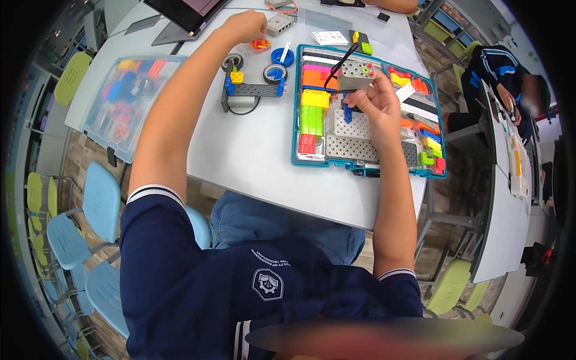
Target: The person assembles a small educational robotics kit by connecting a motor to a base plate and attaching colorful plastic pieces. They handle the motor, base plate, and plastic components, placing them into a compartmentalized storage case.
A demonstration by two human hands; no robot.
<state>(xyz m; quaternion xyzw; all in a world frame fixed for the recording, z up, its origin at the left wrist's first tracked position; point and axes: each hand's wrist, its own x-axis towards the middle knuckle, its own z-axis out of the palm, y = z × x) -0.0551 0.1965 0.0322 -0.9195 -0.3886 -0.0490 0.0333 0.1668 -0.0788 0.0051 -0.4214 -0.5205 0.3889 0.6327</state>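
My right hand [379,99] grips a grey motor block [357,71] with holes and a black cable, above the open teal-edged parts case [296,129]. A blue connector piece [347,113] shows just under that hand. Far left of the case, my left hand [245,27] is curled, its fingertips hidden. Right beside it lie a small clear bag of red and orange pieces [260,45] and a grey block [279,24]. Nearer to me stands a partly built model with a grey beam [255,90], blue connectors and a yellow block [237,77].
A blue ring [282,57] and a wheel rim holding blue pieces [275,74] lie beside the model. A clear lidded box [129,99] of parts is at the left. A laptop [186,15] stands at the back. White cards [330,38] lie behind the case. Another person [504,84] sits at right.
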